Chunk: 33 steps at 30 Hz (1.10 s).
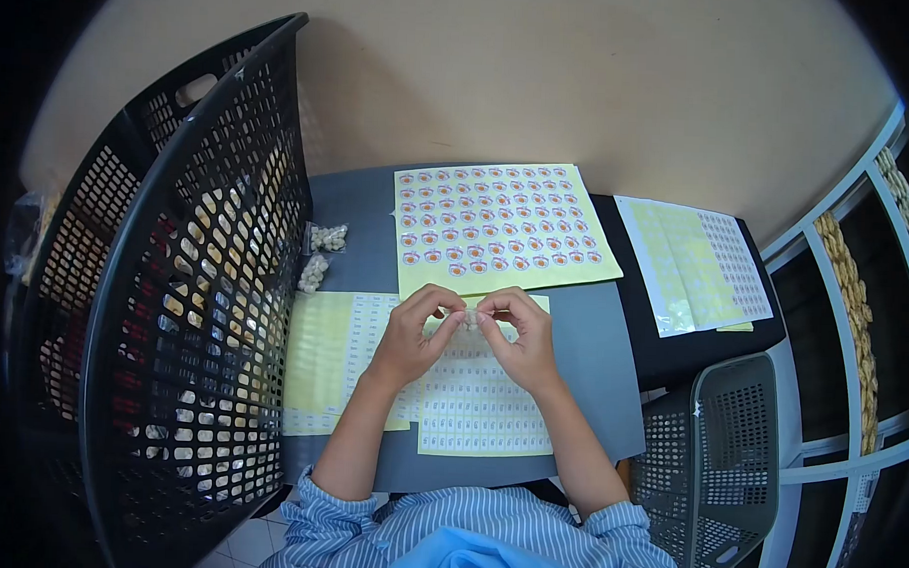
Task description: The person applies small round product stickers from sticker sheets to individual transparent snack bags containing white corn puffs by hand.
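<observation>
My left hand and my right hand meet over the middle of the grey table, thumbs and forefingers pinched on a small clear bag with pale pieces in it. Below them lies a sheet of small printed labels. A yellow sheet with rows of round red-and-orange stickers lies just beyond my hands. To the left is another yellow label sheet, partly stripped of labels. Two small filled bags, one above the other, rest at the table's left side.
A tall black perforated basket stands along the left edge. At the right are partly used sticker sheets on a black surface, a dark green basket lower down, and a white-framed rack. A wall closes off the back.
</observation>
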Each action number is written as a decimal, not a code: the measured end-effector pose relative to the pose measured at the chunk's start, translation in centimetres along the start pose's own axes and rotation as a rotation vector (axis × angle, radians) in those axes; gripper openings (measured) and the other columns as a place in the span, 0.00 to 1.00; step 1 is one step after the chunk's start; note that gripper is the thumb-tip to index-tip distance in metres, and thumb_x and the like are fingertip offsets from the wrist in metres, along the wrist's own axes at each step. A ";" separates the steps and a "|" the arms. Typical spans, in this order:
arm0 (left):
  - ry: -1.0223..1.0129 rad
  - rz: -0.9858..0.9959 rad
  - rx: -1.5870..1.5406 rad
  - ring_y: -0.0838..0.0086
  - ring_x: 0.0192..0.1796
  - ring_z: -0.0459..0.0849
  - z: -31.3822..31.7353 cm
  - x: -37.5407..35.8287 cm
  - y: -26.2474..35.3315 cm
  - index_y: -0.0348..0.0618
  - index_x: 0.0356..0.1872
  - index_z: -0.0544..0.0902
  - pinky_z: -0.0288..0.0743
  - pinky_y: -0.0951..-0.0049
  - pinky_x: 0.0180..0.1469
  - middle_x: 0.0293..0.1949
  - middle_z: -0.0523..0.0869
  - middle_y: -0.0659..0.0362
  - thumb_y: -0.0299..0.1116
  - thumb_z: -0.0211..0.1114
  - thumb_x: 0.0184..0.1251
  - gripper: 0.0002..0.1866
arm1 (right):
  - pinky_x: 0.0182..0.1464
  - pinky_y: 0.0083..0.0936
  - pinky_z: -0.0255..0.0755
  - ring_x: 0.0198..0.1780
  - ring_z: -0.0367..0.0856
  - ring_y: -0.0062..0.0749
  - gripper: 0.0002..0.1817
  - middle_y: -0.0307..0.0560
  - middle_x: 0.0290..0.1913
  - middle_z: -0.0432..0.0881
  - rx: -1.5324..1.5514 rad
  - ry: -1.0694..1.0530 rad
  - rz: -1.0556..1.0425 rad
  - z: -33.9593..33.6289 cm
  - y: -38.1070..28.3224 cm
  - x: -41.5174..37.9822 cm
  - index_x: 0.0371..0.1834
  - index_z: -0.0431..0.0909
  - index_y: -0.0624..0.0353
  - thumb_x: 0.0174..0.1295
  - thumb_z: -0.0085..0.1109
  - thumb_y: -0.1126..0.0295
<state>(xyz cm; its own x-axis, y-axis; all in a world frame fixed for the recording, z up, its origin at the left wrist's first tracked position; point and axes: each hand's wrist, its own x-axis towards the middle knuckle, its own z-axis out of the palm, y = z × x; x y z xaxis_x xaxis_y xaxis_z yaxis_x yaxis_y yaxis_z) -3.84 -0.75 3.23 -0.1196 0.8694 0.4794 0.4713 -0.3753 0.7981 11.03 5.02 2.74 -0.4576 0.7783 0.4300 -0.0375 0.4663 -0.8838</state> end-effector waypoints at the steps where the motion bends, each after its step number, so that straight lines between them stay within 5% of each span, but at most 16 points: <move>1: -0.003 -0.008 0.013 0.72 0.34 0.78 0.0 -0.1 0.0 0.37 0.31 0.76 0.71 0.76 0.35 0.31 0.78 0.57 0.24 0.60 0.55 0.04 | 0.39 0.21 0.74 0.34 0.77 0.25 0.05 0.45 0.33 0.75 0.000 0.002 -0.001 0.0 -0.1 0.0 0.31 0.74 0.67 0.52 0.56 0.78; 33: -0.041 -0.028 0.117 0.66 0.35 0.78 0.7 -0.2 0.4 0.36 0.33 0.74 0.71 0.71 0.37 0.31 0.77 0.54 0.25 0.58 0.56 0.05 | 0.37 0.24 0.70 0.32 0.77 0.33 0.03 0.47 0.32 0.75 -0.193 -0.022 -0.100 0.4 -0.4 -0.2 0.30 0.72 0.67 0.52 0.55 0.80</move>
<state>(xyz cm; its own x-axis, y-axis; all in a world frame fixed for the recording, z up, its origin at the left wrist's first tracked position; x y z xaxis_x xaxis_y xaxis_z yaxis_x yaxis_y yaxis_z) -3.01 -0.89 3.21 -0.0998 0.8923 0.4403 0.5670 -0.3126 0.7621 10.81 4.47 2.92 -0.4796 0.7157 0.5077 0.0861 0.6142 -0.7844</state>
